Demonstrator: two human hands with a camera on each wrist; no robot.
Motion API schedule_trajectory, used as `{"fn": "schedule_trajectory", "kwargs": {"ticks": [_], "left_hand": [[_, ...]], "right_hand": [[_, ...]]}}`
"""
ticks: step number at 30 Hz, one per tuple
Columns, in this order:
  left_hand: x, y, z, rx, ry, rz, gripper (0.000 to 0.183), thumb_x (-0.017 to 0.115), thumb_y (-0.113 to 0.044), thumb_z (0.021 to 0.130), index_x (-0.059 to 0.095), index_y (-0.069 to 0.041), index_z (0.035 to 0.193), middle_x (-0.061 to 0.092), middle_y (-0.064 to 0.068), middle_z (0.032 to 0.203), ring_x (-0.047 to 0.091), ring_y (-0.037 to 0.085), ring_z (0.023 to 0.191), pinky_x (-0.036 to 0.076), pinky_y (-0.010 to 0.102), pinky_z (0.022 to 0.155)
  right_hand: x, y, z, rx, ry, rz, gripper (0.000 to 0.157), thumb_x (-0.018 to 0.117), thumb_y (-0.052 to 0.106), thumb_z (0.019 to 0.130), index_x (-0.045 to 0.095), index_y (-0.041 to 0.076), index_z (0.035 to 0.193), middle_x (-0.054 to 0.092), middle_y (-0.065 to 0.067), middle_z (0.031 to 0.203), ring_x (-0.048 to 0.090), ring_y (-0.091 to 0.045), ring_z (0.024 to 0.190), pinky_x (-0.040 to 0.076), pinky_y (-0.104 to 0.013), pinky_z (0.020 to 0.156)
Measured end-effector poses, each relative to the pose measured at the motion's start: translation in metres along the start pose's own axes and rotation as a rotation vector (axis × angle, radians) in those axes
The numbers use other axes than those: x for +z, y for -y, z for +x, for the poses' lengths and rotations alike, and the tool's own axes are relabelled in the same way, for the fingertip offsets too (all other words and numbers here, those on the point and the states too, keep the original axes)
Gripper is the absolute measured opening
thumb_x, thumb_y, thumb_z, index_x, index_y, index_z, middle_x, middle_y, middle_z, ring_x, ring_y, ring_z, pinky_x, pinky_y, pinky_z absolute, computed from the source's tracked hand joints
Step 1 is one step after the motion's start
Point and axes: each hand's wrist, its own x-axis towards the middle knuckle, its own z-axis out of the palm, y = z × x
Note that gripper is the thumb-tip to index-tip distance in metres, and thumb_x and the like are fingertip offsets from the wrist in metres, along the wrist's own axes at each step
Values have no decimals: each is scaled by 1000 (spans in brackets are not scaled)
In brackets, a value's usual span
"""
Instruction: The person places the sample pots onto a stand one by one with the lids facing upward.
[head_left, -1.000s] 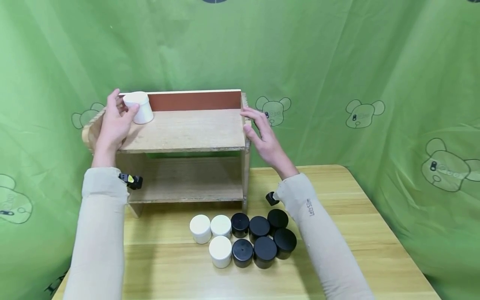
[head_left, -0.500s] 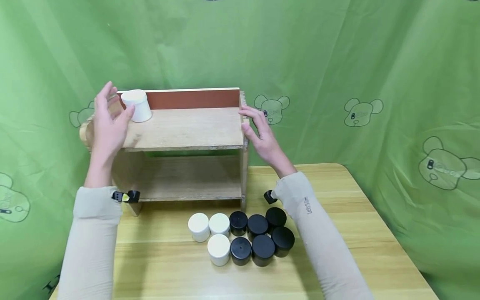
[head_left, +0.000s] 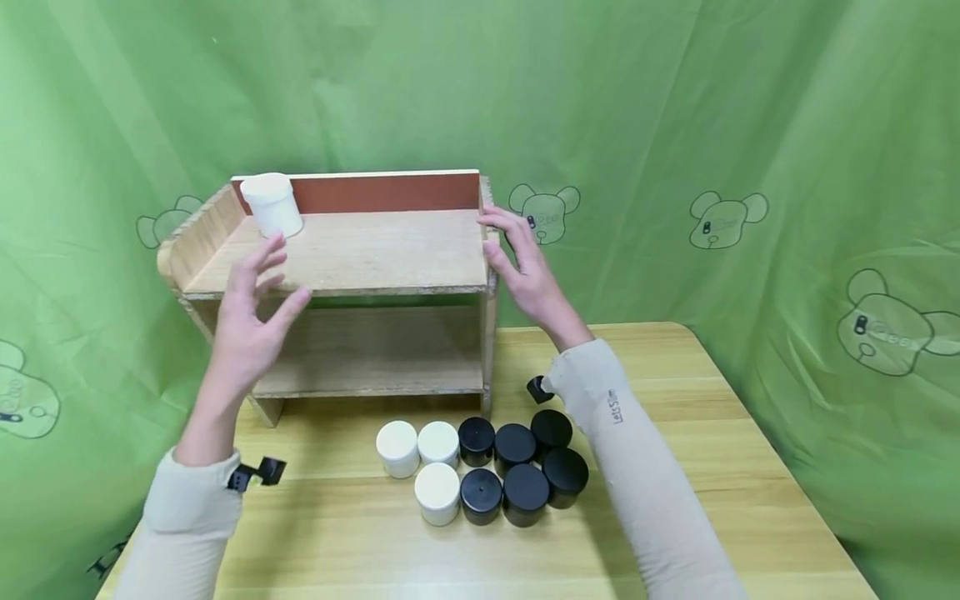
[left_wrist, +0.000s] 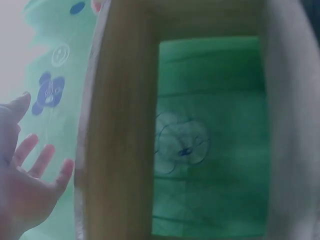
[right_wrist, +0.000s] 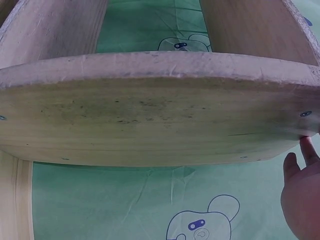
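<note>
A white lidded jar [head_left: 273,208] stands upright at the left end of the wooden rack's upper shelf [head_left: 390,250]. My left hand [head_left: 251,333] is in front of the rack's left part, its fingers spread and holding nothing. In the left wrist view the same hand [left_wrist: 30,195] appears beside the rack's blurred boards. My right hand [head_left: 532,279] rests against the rack's right side panel [head_left: 491,308] with loosely bent fingers. A fingertip of that hand [right_wrist: 302,195] meets the panel's edge in the right wrist view.
On the table [head_left: 675,433], before the rack, several jars stand in a group. White jars [head_left: 437,493] are at the left and black jars [head_left: 526,493] at the right. The lower shelf [head_left: 375,350] lies under the upper one. A green curtain [head_left: 615,108] surrounds the table.
My left hand has let go of the white jar and drawn back toward me, down and slightly right. The jar stays on the upper shelf. My right hand keeps its place.
</note>
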Motion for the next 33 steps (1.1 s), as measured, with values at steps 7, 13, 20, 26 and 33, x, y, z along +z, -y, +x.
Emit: {"fn": "schedule_trajectory", "kwargs": {"ticks": [7, 13, 20, 26, 33], "left_hand": [[18, 5, -46, 129, 28, -8, 77, 74, 13, 85, 46, -7, 154, 52, 17, 151, 47, 5, 138, 36, 24, 119], [40, 15, -82, 111, 153, -38, 78, 73, 11, 86, 43, -8, 155, 51, 13, 153, 45, 5, 141, 34, 21, 120], [67, 38, -123, -19, 273, -41, 74, 74, -3, 93, 42, -19, 158, 51, 11, 154, 49, 18, 139, 35, 19, 118], [84, 58, -152, -112, 350, -48, 70, 75, -15, 95, 43, -21, 157, 50, 4, 155, 49, 24, 139, 33, 16, 117], [95, 71, -170, -164, 418, -55, 67, 75, -20, 96, 46, -21, 156, 52, 6, 152, 51, 32, 137, 43, 57, 115]], "right_hand": [[2, 0, -1, -3, 6, 6, 51, 46, 45, 107, 48, 16, 148, 34, -2, 166, 27, -18, 155, 19, -58, 127], [2, 1, -2, -3, -3, 15, 54, 45, 48, 107, 48, 14, 148, 33, -2, 166, 26, -19, 155, 18, -59, 127], [0, 2, -1, 1, -10, 14, 49, 45, 41, 107, 48, 14, 148, 33, -1, 166, 26, -18, 155, 18, -58, 127], [1, 2, -1, 6, -16, 23, 50, 46, 42, 107, 48, 13, 148, 33, -1, 166, 26, -17, 155, 17, -59, 127], [1, 1, 0, -3, -23, 32, 48, 46, 41, 107, 49, 15, 147, 35, 0, 166, 27, -16, 154, 19, -58, 127]]}}
